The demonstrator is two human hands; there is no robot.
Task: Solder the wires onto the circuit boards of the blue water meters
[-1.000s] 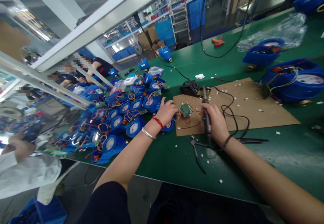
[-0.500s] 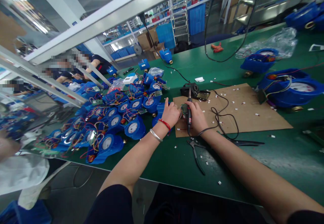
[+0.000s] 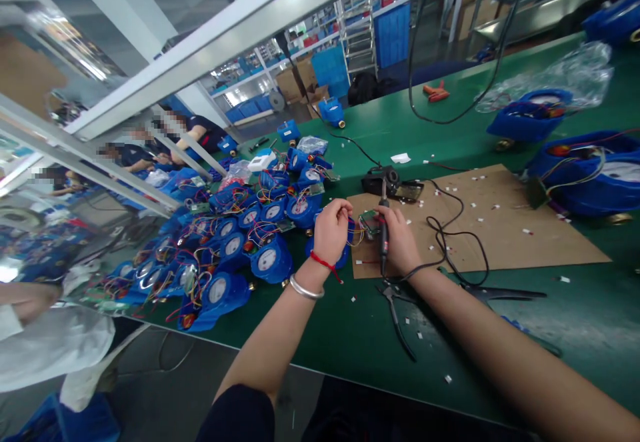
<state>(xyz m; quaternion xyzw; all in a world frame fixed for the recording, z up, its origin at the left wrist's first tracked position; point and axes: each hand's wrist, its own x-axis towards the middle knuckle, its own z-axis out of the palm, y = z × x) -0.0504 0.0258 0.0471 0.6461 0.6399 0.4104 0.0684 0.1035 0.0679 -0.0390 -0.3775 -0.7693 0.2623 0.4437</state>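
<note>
Now the curled left hand (image 3: pixel 331 230), contents unclear, has backed off the board (image 3: pixel 369 223); the right hand (image 3: pixel 401 239) clasps a soldering iron (image 3: pixel 384 237).

An orange tool (image 3: pixel 437 93) lies near clear plastic (image 3: pixel 563 77).

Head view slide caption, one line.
Right hand holds a soldering iron near a green circuit board, left hand near blue meters.

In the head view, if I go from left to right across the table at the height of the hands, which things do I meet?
Crowded blue meters, left hand, green circuit board, right hand holding a soldering iron, large blue meter.
</note>
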